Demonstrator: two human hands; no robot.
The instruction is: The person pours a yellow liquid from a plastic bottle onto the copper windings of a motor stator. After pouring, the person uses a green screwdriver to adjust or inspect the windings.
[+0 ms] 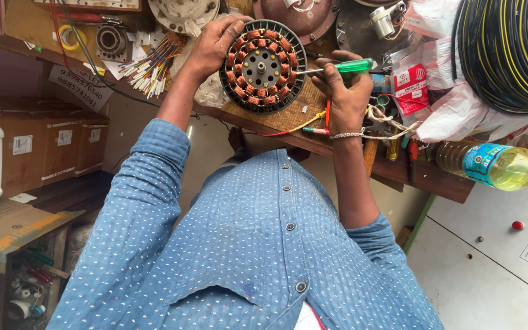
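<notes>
green screwdriver (352, 65), copper-wound stator (263, 66), blue dotted shirt (245, 244)

Both forearms are stretched forward from rolled blue sleeves, the left hand (214, 44) being curled with fingers (234, 24) bent, the right hand (343, 91) being clenched tight.

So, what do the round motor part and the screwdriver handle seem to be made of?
Motor part: reddish, shiny coils look like copper wire; the grey centre disc with holes looks like bare metal, and the dark outer ring like stacked steel, probably. Screwdriver handle: clear green, glossy, so likely hard plastic.
</notes>
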